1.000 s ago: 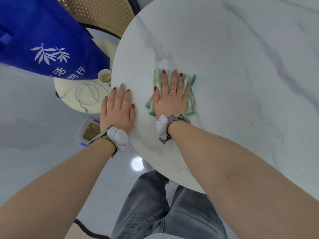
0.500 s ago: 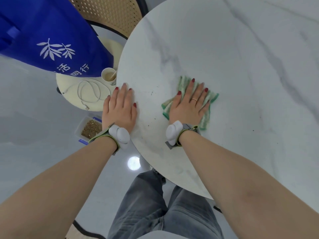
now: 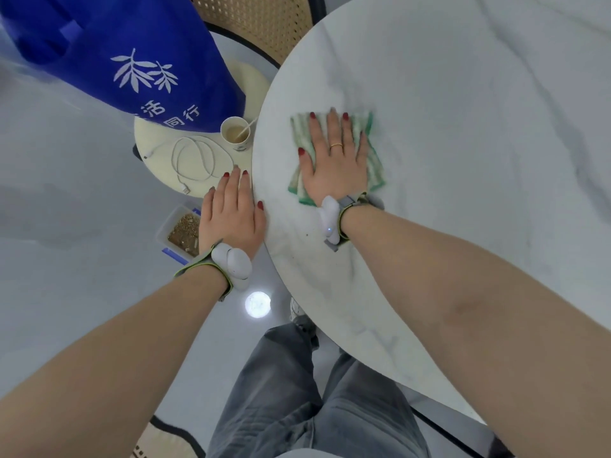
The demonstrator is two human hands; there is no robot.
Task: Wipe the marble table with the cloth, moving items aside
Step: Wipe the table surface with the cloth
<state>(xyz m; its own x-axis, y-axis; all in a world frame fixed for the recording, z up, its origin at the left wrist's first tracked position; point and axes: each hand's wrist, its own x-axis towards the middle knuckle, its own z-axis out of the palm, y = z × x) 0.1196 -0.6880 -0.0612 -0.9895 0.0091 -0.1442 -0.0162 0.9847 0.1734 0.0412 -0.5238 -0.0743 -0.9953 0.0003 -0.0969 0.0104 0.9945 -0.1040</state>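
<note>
The big marble counter [image 3: 463, 160] is looking hard, smooth and slippery, so the cloth [image 3: 372, 160] is likely sliding easily near its left edge. The right hand [image 3: 334, 166] is pressing flat on the soft, light green cloth with straight fingers (a flat palm on its middle probably works best), while the left hand [image 3: 231, 216] is resting flat at the counter's rim, holding nothing.

Cloth [image 3: 337, 157] on table [image 3: 463, 127], cup [image 3: 235, 133] left.

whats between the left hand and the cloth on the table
Only bare marble table in the head view: left hand rests at its edge, the cloth lies under the right hand.
</note>
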